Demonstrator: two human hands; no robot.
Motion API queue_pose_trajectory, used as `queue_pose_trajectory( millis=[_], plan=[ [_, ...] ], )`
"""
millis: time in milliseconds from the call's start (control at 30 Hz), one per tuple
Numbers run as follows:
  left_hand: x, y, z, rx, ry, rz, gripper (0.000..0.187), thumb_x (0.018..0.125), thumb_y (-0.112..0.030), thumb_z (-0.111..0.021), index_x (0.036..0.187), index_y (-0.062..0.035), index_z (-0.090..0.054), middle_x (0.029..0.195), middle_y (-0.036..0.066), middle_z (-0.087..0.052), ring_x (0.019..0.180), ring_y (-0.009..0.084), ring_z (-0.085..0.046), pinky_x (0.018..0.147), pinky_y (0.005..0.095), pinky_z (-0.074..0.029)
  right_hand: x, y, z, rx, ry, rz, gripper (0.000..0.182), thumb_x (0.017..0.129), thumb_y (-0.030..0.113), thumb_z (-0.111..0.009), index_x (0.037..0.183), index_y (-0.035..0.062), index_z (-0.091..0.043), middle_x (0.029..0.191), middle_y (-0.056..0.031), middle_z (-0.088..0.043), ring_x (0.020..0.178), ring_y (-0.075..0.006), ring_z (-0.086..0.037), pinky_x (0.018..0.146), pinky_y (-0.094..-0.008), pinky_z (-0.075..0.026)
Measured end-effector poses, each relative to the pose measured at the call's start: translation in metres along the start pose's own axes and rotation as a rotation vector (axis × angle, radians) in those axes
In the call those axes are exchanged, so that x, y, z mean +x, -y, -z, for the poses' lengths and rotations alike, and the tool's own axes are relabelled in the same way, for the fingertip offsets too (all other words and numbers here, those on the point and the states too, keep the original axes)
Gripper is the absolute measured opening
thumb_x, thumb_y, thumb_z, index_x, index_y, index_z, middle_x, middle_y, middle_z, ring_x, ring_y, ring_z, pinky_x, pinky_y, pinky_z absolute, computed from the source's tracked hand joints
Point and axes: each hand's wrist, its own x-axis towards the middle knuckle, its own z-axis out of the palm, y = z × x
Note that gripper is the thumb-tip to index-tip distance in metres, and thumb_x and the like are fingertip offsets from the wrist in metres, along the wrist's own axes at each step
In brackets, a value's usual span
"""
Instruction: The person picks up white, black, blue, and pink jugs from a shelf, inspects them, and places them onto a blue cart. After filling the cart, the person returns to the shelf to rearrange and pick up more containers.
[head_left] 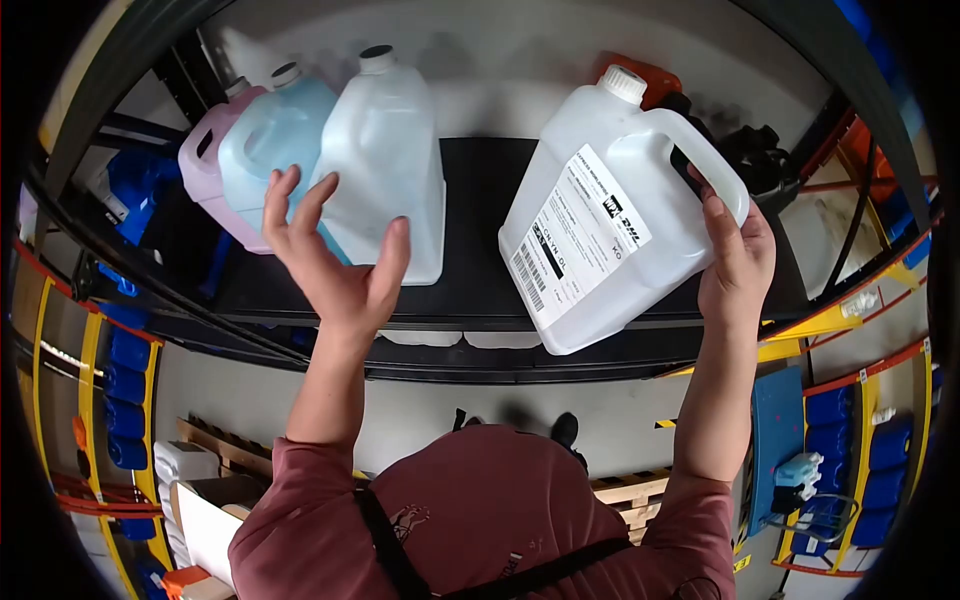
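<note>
1. Labelled jug [640, 262]: tilted, on the right half of the black shelf [472, 292], bottom corner out past the shelf's front edge.
2. My right hand [738, 252]: wrapped round its handle [722, 168], thumb visible, fingers mostly hidden.
3. My left hand [330, 255]: fingers spread, nothing held, over the shelf's left half, in front of the black-capped jug [385, 150]. Can't tell if touching.
4. Handling guess: semi-stiff plastic, slick walls that flex. Fill level unreadable from here, so weight unknown.
5. I'd carry by the handle, other palm under the base; no wall-squeezing.
</note>
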Motion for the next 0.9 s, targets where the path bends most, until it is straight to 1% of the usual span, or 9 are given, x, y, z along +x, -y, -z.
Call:
queue_pose_trajectory(
  millis=[133, 200, 300, 433, 467, 533, 633, 767, 900],
  plan=[
    [-0.024, -0.024, -0.004, -0.434, -0.155, -0.151, 0.036, 0.081, -0.01, -0.068, 0.112, -0.0005, -0.053, 0.133, 0.022, -0.043, 0.129, 0.0377, -0.043, 0.109, 0.0494, -0.034, -0.014, 0.007, 0.038, -0.014, -0.102, 0.018, 0.038, 0.09, 0.026, -0.074, 0.116, -0.0008, -0.065, 0.101, -0.003, -0.067, 0.094, -0.0101, -0.058, 0.089, -0.025, -0.043],
    [-0.051, -0.062, -0.016, -0.877, 0.116, -0.072, 0.04, 0.081, -0.011, -0.067, 0.116, 0.0007, -0.051, 0.13, 0.023, -0.045, 0.125, 0.0364, -0.046, 0.106, 0.0477, -0.038, -0.021, 0.004, 0.072, 0.004, -0.136, 0.011, 0.035, 0.089, 0.026, -0.074, 0.111, -0.0007, -0.065, 0.1, -0.0024, -0.067, 0.095, -0.0104, -0.058, 0.09, -0.0252, -0.042],
    [-0.098, -0.125, -0.04, -1.159, 0.571, 0.425, 0.064, 0.087, -0.011, -0.065, 0.141, 0.0022, -0.034, 0.135, 0.021, -0.045, 0.129, 0.0306, -0.044, 0.108, 0.0408, -0.034, -0.038, 0.01, 0.118, 0.102, -0.16, 0.056, 0.031, 0.086, 0.022, -0.074, 0.105, -0.0013, -0.065, 0.094, -0.0036, -0.063, 0.108, -0.0203, -0.061, 0.096, -0.0306, -0.041],
    [-0.138, -0.18, -0.085, -1.567, 0.962, 1.404, 0.061, 0.106, -0.041, -0.039, 0.15, 0.0, -0.026, 0.147, 0.017, -0.042, 0.135, 0.0297, -0.044, 0.113, 0.0459, -0.035, -0.065, 0.03, 0.182, 0.183, -0.245, 0.044, 0.034, 0.081, 0.025, -0.073, 0.099, -0.0023, -0.063, 0.092, -0.0073, -0.06, 0.121, -0.0354, -0.058, 0.102, -0.0402, -0.041],
    [-0.143, -0.194, -0.098, -1.633, 1.068, 1.426, 0.068, 0.104, -0.053, -0.031, 0.15, -0.0019, -0.027, 0.147, 0.017, -0.043, 0.135, 0.0306, -0.045, 0.114, 0.0496, -0.035, -0.074, 0.031, 0.204, 0.078, -0.306, 0.024, 0.044, 0.081, 0.038, -0.069, 0.092, -0.0025, -0.056, 0.124, -0.0308, -0.06, 0.122, -0.0374, -0.056, 0.106, -0.0455, -0.04],
    [-0.145, -0.24, -0.12, -1.762, 1.121, 1.534, 0.063, 0.106, -0.048, -0.029, 0.148, -0.0019, -0.028, 0.151, 0.016, -0.038, 0.136, 0.0309, -0.043, 0.114, 0.048, -0.033, -0.091, 0.04, 0.248, 0.153, -0.344, 0.027, 0.044, 0.077, 0.032, -0.073, 0.101, -0.0025, -0.061, 0.092, -0.0072, -0.057, 0.109, -0.0315, -0.061, 0.099, -0.0381, -0.043],
    [-0.167, -0.282, -0.165, -1.745, 1.247, 1.631, 0.078, 0.1, -0.066, -0.025, 0.151, -0.0066, -0.026, 0.152, 0.017, -0.037, 0.138, 0.0318, -0.041, 0.114, 0.0522, -0.03, -0.138, 0.016, 0.31, -0.023, -0.389, 0.064, 0.061, 0.071, 0.042, -0.075, 0.106, -0.0052, -0.06, 0.1, -0.0078, -0.058, 0.094, -0.0172, -0.053, 0.083, -0.0263, -0.04],
    [-0.207, -0.351, -0.224, -1.835, 1.575, 1.627, 0.095, 0.091, -0.08, -0.015, 0.158, -0.0129, -0.009, 0.161, 0.014, -0.02, 0.147, 0.0336, -0.024, 0.118, 0.0592, -0.016, -0.205, 0.013, 0.385, -0.279, -0.275, 0.102, 0.049, 0.074, 0.042, -0.071, 0.093, -0.0011, -0.062, 0.117, -0.0137, -0.056, 0.099, -0.0202, -0.052, 0.086, -0.0285, -0.039],
    [-0.243, -0.442, -0.238, -1.8, 1.786, 1.743, 0.097, 0.09, -0.082, -0.014, 0.158, -0.0128, -0.011, 0.162, 0.015, -0.019, 0.147, 0.0343, -0.023, 0.117, 0.0619, -0.015, -0.288, 0.075, 0.436, -0.576, -0.325, -0.111, 0.038, 0.068, 0.016, -0.065, 0.101, -0.0035, -0.061, 0.116, -0.0165, -0.058, 0.108, -0.027, -0.056, 0.096, -0.0351, -0.043]
  ],
)
